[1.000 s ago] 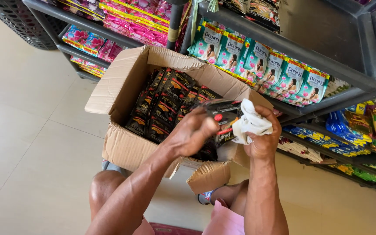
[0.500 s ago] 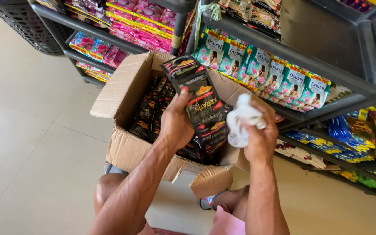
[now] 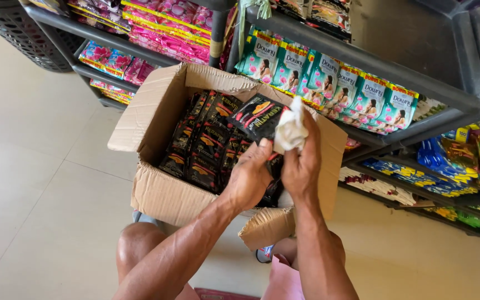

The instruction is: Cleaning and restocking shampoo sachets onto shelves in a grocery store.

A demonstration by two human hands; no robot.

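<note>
My left hand [image 3: 249,179] grips a strip of black sachets [image 3: 258,116] with orange and red print, lifted upright over an open cardboard box [image 3: 162,195]. A crumpled white cloth [image 3: 291,129] is bunched in my right hand [image 3: 302,165] and pressed against the top sachet of the strip. The two hands touch each other above the box's right half. Inside the box lie several more rows of the same black sachets [image 3: 204,144]. My bare knees show below the box.
A grey metal shelf rack [image 3: 373,61] stands behind the box. It holds green sachets [image 3: 329,83], pink packets [image 3: 168,28] at upper left and blue and green packets [image 3: 434,172] low on the right. A dark mesh basket [image 3: 23,33] sits far left. Beige floor tiles [image 3: 40,183] lie left.
My left hand went into the box, pulled a strip of black sachets up, then brought it close to my right hand. The white cloth now presses on the strip.
</note>
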